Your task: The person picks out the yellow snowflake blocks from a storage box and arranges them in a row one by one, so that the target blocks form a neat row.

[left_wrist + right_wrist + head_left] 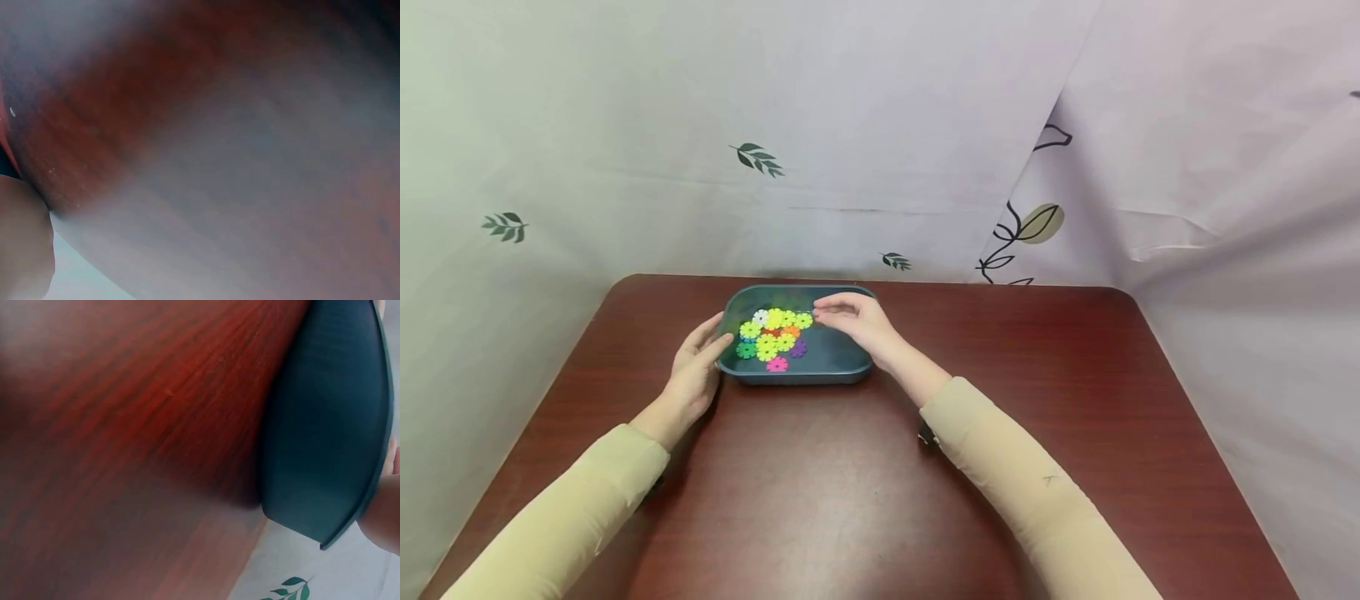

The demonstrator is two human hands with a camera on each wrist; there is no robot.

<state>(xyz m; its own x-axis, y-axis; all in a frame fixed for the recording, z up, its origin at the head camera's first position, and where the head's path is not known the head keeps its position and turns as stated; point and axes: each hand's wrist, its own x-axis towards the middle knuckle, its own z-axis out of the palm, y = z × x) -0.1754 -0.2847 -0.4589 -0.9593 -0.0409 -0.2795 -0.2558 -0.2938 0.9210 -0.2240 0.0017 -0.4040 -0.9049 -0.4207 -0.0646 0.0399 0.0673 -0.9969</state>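
Clamped on the dark-teal rectangular plastic tray [838,354] below the right grip [861,323] (closure unclear), the left grip [695,371], if tugging, is risking spills.

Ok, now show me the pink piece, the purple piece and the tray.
Pink piece [777,364]: head view, middle of its face.
Purple piece [800,349]: head view, middle of its visible face.
Tray [325,425]: right wrist view, outer wall.
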